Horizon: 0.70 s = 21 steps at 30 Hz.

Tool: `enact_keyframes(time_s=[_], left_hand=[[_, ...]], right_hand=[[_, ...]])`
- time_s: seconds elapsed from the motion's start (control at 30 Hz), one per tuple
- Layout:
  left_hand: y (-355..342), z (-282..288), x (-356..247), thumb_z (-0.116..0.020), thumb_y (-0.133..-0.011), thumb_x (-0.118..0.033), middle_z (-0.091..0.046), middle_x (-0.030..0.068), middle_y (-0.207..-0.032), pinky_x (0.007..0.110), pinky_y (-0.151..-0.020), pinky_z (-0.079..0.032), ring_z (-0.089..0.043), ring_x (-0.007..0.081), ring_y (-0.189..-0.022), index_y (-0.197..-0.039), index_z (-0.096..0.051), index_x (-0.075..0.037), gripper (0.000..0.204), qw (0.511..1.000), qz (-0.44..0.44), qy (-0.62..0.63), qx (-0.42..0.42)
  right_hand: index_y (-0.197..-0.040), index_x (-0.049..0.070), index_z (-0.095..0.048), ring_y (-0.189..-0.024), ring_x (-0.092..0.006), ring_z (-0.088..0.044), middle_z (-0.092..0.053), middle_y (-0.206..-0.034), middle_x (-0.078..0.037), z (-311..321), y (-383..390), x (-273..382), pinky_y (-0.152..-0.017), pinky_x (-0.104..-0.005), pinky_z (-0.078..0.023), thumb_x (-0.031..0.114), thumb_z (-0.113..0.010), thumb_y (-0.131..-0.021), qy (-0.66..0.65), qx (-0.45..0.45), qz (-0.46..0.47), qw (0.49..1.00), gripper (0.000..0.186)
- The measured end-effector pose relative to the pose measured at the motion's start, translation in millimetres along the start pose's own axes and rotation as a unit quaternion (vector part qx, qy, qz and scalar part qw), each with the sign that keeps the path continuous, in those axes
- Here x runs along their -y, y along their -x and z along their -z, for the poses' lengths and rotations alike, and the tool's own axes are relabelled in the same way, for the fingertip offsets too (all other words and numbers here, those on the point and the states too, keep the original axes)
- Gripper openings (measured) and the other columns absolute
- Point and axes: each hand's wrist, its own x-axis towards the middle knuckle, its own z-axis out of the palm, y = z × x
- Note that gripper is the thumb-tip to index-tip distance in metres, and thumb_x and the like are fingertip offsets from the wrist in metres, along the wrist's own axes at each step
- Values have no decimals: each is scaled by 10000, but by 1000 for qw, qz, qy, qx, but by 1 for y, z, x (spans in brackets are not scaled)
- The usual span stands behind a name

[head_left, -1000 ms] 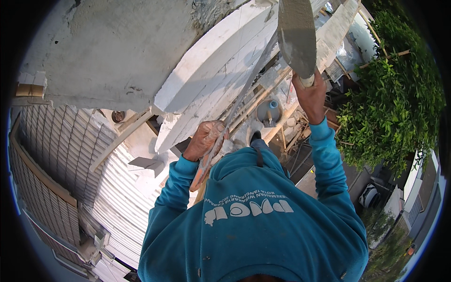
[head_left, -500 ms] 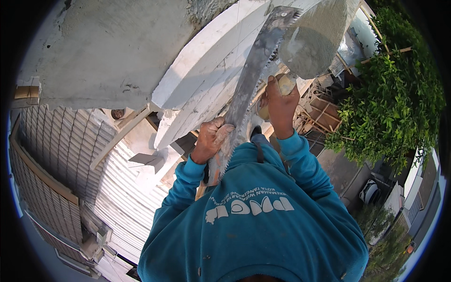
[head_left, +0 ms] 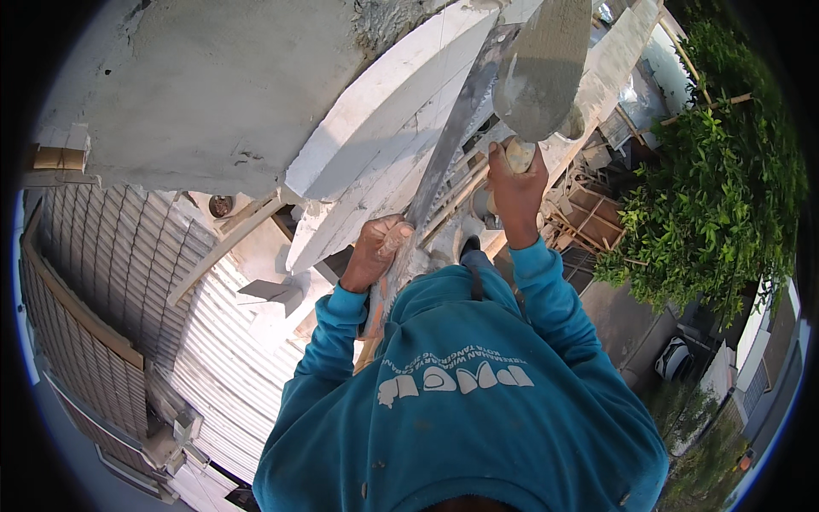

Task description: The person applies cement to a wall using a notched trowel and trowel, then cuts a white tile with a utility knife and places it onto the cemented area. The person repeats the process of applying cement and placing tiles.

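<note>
My left hand (head_left: 375,247) is closed on the lower part of a toothed handsaw (head_left: 456,124), whose grey, mortar-smeared blade slants up and to the right. My right hand (head_left: 518,192) grips the pale handle of a trowel (head_left: 542,77). The trowel's rounded blade points away from me, is coated in wet grey mortar and overlaps the saw's far end in this view. Left of the saw lies a row of white masonry blocks (head_left: 375,171), their edges bent by the lens. The saw's lower end, near my belly, is partly hidden.
A grey plastered surface (head_left: 230,94) fills the upper left. Below it lie corrugated roofing (head_left: 230,367) and a tiled roof (head_left: 111,264). Wooden scraps and frames (head_left: 589,205) sit lower down on the right, beside a leafy tree (head_left: 717,171). A wooden strip (head_left: 226,247) juts out near the blocks.
The saw blade has turned, so it looks narrower. The trowel has tilted and swung, showing a narrower, mortar-covered face. My left hand has shifted slightly left.
</note>
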Motion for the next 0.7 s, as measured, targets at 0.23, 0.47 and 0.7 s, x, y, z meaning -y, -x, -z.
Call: enact_keyframes(time_s=[0.23,0.47,0.7], left_hand=[[-19,-2,-14,-558,-945,-545,-552,28,-532,253,-333,-368,-456,112,-336,-818,-620,-12,552,959,102,244,103],[-77,-36,-12,-571,-956,-495,-536,-1,-606,192,-408,-422,-474,73,-431,-946,-584,-23,472,930,208,298,53],[-105,-70,-29,-553,-932,-588,-485,6,-540,267,-442,-406,-462,104,-442,-768,-597,-54,560,960,219,166,-55]], right_hand=[[-933,37,-557,-559,-116,-555,-590,-755,-45,20,-29,2,-501,-275,-471,81,-672,-892,-43,-27,41,998,130],[-979,55,-546,-513,-121,-530,-548,-698,-23,28,15,-28,-443,-273,-442,116,-693,-892,-158,-77,-205,963,181],[-1053,57,-539,-501,-137,-539,-567,-695,-47,38,46,-48,-424,-294,-449,117,-693,-886,-144,-84,-271,948,236]])
